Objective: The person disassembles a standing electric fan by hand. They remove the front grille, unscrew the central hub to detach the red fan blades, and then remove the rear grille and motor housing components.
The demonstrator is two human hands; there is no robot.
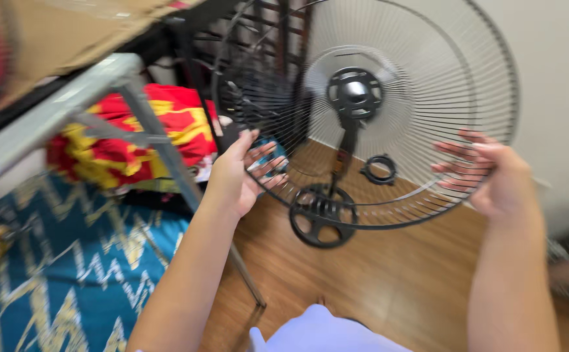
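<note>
Both hands hold a round wire fan guard (421,98) up in the air, facing the camera, above a wooden floor (362,280). The left hand (242,173) grips the guard's left rim with fingers curled through the spokes; the right hand (493,173) closes around the right rim, fingers hooked over the wires. Both forearms reach up and forward, elbows low.

The guard is off any fan body: through its centre a black motor hub (355,91) and stem show behind it, with a black round base (320,218) on the floor below. A small black locking ring (379,169) lies loose on the floor, so, judging by this, fastening is not done. A patterned teal mat (69,274) lies at the floor's left edge.
</note>
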